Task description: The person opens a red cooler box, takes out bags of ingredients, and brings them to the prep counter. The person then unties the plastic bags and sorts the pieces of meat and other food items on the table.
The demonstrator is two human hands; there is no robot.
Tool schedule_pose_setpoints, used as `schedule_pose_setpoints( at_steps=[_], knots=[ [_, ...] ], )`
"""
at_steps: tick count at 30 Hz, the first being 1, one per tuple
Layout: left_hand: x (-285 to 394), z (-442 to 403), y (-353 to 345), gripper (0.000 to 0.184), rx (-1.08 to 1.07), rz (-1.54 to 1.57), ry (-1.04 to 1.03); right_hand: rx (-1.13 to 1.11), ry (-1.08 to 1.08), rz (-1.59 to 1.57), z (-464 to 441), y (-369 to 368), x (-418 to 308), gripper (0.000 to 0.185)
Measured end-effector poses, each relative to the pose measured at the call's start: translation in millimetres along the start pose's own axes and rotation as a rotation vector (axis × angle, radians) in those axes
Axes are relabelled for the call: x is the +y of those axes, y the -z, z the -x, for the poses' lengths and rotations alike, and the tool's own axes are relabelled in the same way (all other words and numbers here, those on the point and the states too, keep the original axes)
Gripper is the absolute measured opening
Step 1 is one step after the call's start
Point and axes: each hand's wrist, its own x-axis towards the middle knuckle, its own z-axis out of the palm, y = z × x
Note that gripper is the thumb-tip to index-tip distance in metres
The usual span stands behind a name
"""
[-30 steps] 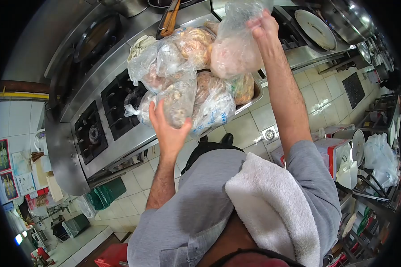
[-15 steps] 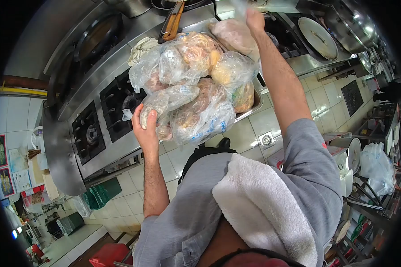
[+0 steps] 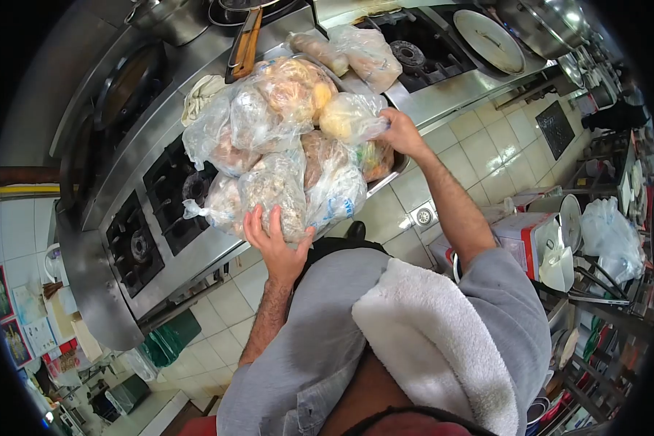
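Yellowish bag: lies on the right of the bag pile, its end pinched in the right grip. Pale lumpy bag: sits nearer, left grip spread against it. Metal tray: underneath.

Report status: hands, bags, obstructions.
Right hand gripping yellowish bag. Left hand spread against pale bag. Blue-printed bag between them; no obstruction seen.

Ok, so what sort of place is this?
Probably a commercial kitchen: black stove burners set in a long metal counter, a large metal pot, and a drain in the tiled floor.
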Motion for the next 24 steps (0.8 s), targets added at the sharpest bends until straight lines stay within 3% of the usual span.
schedule_pose_setpoints(
  at_steps=[1,3,4,6,9,12,16,19,24],
  knots=[
    [-0.6,0.7,2.4,0.079,-0.016,-0.005,0.001,0.004,0.001,-0.002,1.5,-7.7,-8.4,0.043],
    [0.1,2.4,3.3,0.079,-0.016,-0.016,0.004,0.225,-0.137,-0.646,4.6,-20.5,-25.0,0.016],
    [1.7,2.1,2.3,0.079,-0.011,-0.024,0.016,0.229,-0.128,-0.643,4.1,-21.8,-33.4,0.016],
    [7.5,4.4,6.1,0.079,-0.017,-0.056,0.036,0.451,-0.247,-0.841,1.3,-21.7,-49.4,0.021],
    [8.8,3.9,6.5,0.080,-0.022,-0.078,0.062,0.541,-0.188,-0.963,-4.0,-22.6,-55.3,0.021],
    [2.7,5.3,3.3,0.081,-0.019,-0.066,0.035,0.623,-0.052,-0.877,-17.1,-1.6,-87.1,0.022],
    [-1.9,5.8,0.9,0.084,-0.002,-0.063,-0.026,0.534,0.122,-0.663,-9.5,78.7,-174.9,0.024],
    [2.8,5.3,5.9,0.087,-0.029,-0.024,-0.020,0.399,0.333,-1.069,-23.1,112.2,-176.8,0.028],
    [-0.1,7.7,21.7,0.089,-0.082,0.109,0.024,0.247,0.428,-1.166,-6.9,119.1,-187.9,0.031]
  ],
)
